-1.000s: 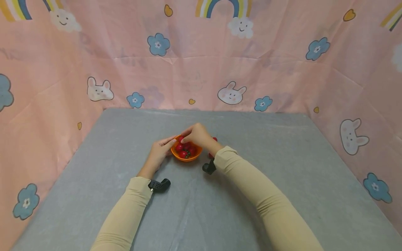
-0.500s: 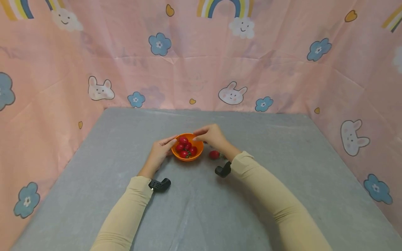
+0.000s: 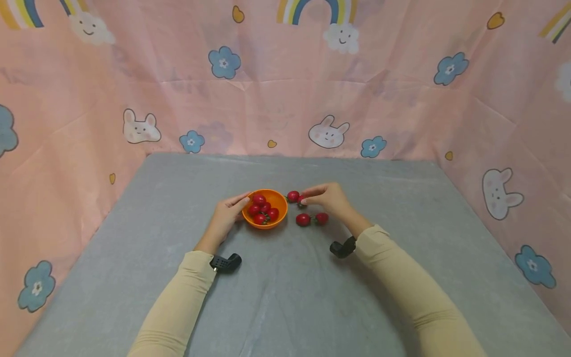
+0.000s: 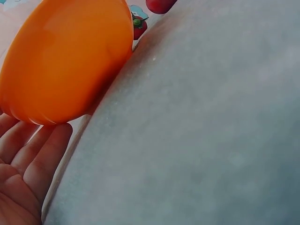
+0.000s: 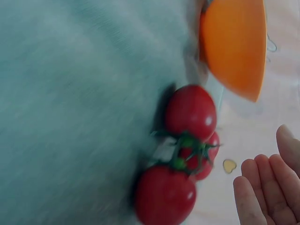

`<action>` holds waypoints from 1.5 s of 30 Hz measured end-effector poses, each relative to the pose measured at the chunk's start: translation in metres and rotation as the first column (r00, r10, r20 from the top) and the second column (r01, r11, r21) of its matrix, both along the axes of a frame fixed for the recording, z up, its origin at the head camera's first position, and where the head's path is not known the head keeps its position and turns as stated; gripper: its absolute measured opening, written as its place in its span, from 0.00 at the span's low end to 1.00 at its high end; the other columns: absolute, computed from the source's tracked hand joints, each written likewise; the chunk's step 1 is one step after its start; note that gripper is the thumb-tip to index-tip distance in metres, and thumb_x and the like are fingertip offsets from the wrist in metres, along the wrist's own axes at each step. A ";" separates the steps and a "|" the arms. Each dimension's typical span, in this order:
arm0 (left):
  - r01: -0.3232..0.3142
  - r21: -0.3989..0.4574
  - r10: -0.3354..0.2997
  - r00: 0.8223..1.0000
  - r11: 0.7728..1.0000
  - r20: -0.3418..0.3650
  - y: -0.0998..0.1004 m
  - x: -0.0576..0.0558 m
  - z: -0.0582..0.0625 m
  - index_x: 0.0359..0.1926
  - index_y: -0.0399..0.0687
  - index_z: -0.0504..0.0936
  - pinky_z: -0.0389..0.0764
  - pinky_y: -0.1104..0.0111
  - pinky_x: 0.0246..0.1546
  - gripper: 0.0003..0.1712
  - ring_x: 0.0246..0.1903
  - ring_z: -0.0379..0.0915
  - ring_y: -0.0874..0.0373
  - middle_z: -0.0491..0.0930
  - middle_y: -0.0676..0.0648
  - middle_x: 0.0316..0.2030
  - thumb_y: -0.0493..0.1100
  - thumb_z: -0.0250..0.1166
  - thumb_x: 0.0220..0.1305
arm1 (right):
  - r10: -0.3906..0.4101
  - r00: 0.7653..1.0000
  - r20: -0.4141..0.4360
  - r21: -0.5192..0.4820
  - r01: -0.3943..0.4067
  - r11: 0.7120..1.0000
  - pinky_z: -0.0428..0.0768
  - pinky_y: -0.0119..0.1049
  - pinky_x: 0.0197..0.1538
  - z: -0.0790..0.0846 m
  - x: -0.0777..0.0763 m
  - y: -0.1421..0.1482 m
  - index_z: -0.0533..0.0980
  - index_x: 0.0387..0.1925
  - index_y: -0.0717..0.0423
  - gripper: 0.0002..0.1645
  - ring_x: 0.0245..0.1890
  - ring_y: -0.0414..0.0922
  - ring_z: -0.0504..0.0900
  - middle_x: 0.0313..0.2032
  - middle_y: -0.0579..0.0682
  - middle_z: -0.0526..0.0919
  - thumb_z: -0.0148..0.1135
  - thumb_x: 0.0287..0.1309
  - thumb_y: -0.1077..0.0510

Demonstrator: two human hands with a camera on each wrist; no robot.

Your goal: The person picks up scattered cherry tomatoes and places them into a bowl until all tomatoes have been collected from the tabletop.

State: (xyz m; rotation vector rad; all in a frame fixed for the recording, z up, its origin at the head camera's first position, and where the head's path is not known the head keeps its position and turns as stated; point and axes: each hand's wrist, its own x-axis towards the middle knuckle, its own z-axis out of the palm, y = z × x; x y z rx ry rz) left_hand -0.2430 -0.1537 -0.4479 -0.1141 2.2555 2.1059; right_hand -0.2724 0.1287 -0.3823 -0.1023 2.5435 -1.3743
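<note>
An orange bowl stands on the grey surface, holding several red cherry tomatoes. My left hand grips its left side, the thumb at the rim; in the left wrist view, the left fingers touch the bowl's outer wall. To the right of the bowl lie more tomatoes, including a far tomato and a nearer pair, a tomato and another tomato. My right hand hovers by the far ones, fingers extended; the right wrist view shows its thumb and fingers apart with nothing between them.
Grey cloth covers the table. A pink patterned curtain surrounds its back and sides. Each wrist carries a black camera, the left camera and the right camera.
My right hand has left the bowl's inside and moved right to the tomatoes beside it, uncovering them. The left hand and the bowl stay in place.
</note>
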 end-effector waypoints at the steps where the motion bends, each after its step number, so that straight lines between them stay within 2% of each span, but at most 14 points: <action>1: -0.001 0.005 0.001 1.000 1.000 0.002 0.000 0.000 0.000 0.63 0.45 0.79 0.81 0.77 0.37 0.24 0.42 0.77 0.70 0.77 0.41 0.63 0.49 0.61 0.72 | 0.003 1.000 0.001 -0.010 -0.003 1.000 0.72 0.50 0.67 -0.001 0.001 0.004 0.84 0.53 0.55 0.21 0.60 0.53 0.76 0.56 0.56 0.84 0.72 0.57 0.55; 7: -0.004 -0.004 0.004 1.000 1.000 0.008 -0.001 -0.001 -0.001 0.63 0.45 0.79 0.80 0.77 0.38 0.24 0.44 0.77 0.70 0.77 0.43 0.63 0.50 0.61 0.71 | 0.044 0.999 -0.024 -0.019 -0.044 0.999 0.73 0.50 0.66 -0.007 0.004 0.021 0.82 0.54 0.57 0.23 0.61 0.52 0.77 0.55 0.57 0.85 0.72 0.57 0.55; 18: -0.014 -0.024 0.014 1.000 1.000 0.003 0.000 0.000 0.001 0.63 0.46 0.79 0.80 0.77 0.38 0.24 0.47 0.76 0.68 0.78 0.43 0.63 0.50 0.61 0.71 | 0.060 0.998 0.024 0.030 -0.060 0.998 0.72 0.51 0.66 -0.014 0.011 0.039 0.82 0.55 0.57 0.25 0.61 0.52 0.77 0.56 0.55 0.84 0.72 0.57 0.53; 27: -0.018 -0.008 0.018 1.000 1.000 -0.003 0.000 0.000 -0.001 0.63 0.44 0.79 0.79 0.78 0.36 0.24 0.40 0.76 0.71 0.77 0.41 0.63 0.50 0.61 0.72 | 0.082 0.995 0.052 0.046 -0.084 0.995 0.76 0.48 0.63 -0.025 0.011 0.046 0.83 0.54 0.56 0.24 0.59 0.51 0.80 0.53 0.54 0.86 0.74 0.55 0.53; 35: -0.017 -0.016 0.017 1.000 1.000 -0.001 0.000 -0.001 -0.001 0.63 0.44 0.78 0.79 0.78 0.36 0.25 0.40 0.76 0.71 0.77 0.40 0.63 0.50 0.61 0.71 | 0.030 0.993 0.113 0.060 -0.037 0.998 0.75 0.46 0.63 -0.030 0.013 0.047 0.84 0.53 0.53 0.24 0.60 0.50 0.77 0.52 0.53 0.87 0.75 0.53 0.53; 41: -0.015 -0.027 0.015 1.000 1.000 -0.001 -0.001 -0.001 -0.001 0.63 0.45 0.79 0.80 0.77 0.37 0.24 0.44 0.76 0.69 0.77 0.42 0.63 0.51 0.61 0.71 | 0.017 0.994 0.105 0.052 -0.023 0.998 0.78 0.38 0.55 -0.032 0.012 0.048 0.84 0.52 0.54 0.24 0.56 0.49 0.79 0.51 0.53 0.87 0.75 0.53 0.52; 45: -0.014 -0.013 0.014 1.000 1.000 0.001 -0.001 0.000 0.000 0.63 0.45 0.79 0.80 0.77 0.37 0.24 0.44 0.76 0.69 0.78 0.43 0.63 0.50 0.61 0.71 | -0.008 0.995 0.096 0.043 0.004 0.999 0.77 0.39 0.57 -0.029 0.010 0.048 0.85 0.51 0.52 0.23 0.57 0.48 0.79 0.51 0.52 0.87 0.76 0.52 0.50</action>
